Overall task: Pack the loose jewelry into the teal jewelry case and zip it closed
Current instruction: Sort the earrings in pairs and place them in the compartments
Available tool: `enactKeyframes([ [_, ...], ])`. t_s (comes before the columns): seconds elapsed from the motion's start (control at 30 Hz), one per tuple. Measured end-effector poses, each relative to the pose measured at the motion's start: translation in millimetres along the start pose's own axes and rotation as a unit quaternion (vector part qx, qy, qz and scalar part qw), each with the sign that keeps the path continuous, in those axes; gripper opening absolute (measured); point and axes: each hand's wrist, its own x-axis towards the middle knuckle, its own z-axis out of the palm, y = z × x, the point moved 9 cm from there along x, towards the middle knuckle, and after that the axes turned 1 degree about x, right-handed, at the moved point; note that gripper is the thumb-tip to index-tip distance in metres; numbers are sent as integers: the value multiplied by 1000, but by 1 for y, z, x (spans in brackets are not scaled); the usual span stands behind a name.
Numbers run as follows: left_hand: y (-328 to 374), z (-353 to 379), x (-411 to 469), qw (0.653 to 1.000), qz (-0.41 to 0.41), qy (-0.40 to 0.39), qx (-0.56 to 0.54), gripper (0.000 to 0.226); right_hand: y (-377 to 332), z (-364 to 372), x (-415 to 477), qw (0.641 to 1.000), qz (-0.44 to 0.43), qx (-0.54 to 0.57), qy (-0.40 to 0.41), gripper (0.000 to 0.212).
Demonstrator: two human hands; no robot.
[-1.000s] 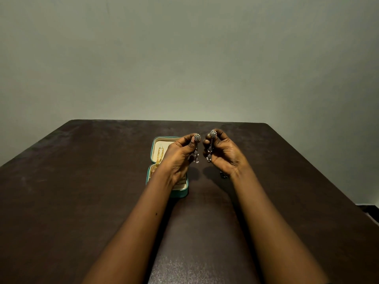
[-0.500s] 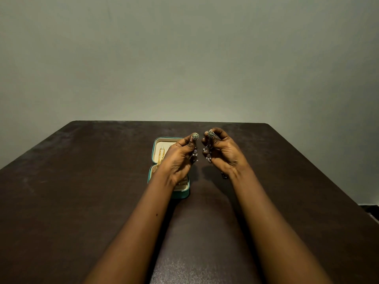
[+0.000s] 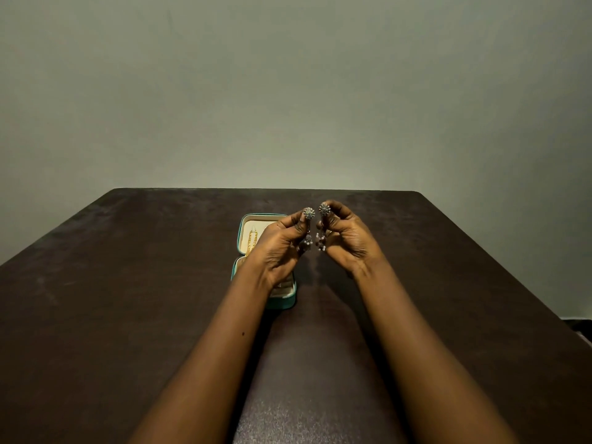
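Dark brown wood forms the table [image 3: 128,315], with a plain grey-green wall [image 3: 288,91] behind its far edge. Left of centre, the teal jewelry case [image 3: 282,303] lies open on the table, cream lining exposed; a gold chain [image 3: 252,242] rests in the far half. The near half is largely hidden by the left hand [image 3: 278,248], which is raised above the case and pinched closed on a silver drop earring [image 3: 308,214], its round floral top held between thumb and fingertip with the beaded drop hanging below. Just beside it, the right hand [image 3: 349,241] is likewise pinched shut on a matching earring [image 3: 324,209], top upward, beads dangling. The two tops sit close together, apart.
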Motion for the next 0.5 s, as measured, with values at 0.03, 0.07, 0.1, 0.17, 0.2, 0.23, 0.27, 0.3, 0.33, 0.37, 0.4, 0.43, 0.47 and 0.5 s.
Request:
enactKeyframes([
  [0.03,1,1,0,1000,2,-4,4,20,0,1,-1,1000,-2,4,0,57],
  [0.07,3,-1,1,1000,3,-2,8,20,-1,2,-1,1000,-4,7,-1,58],
  [0.1,5,-2,1,1000,5,1,18,20,-1,3,-1,1000,-5,11,-1,58],
  [0.17,9,-4,0,999,11,3,33,20,-1,5,-2,1000,-1,11,-5,57],
  [0.2,12,-4,-1,999,14,-1,39,20,1,7,-2,1000,2,5,-10,56],
  [0.23,15,-5,-2,999,17,-3,49,20,2,8,-2,1000,5,-2,-12,55],
  [0.27,19,-7,-4,998,22,0,65,20,4,10,-3,1000,9,-12,-14,55],
  [0.3,23,-10,-6,996,28,7,82,19,7,12,-4,1000,13,-19,-13,55],
  [0.33,27,-15,-8,995,33,16,98,18,9,15,-4,1000,18,-22,-13,55],
  [0.37,32,-19,-10,993,37,24,113,18,12,18,-5,999,22,-22,-15,55],
  [0.4,37,-25,-12,990,43,33,129,17,15,21,-5,999,25,-23,-20,56],
  [0.43,41,-30,-15,988,47,39,144,16,18,27,-7,999,28,-28,-27,56],
  [0.47,45,-34,-18,985,54,44,156,16,20,32,-10,998,29,-37,-35,57],
  [0.5,49,-39,-21,982,61,48,171,16,23,37,-12,997,30,-49,-44,58],
])
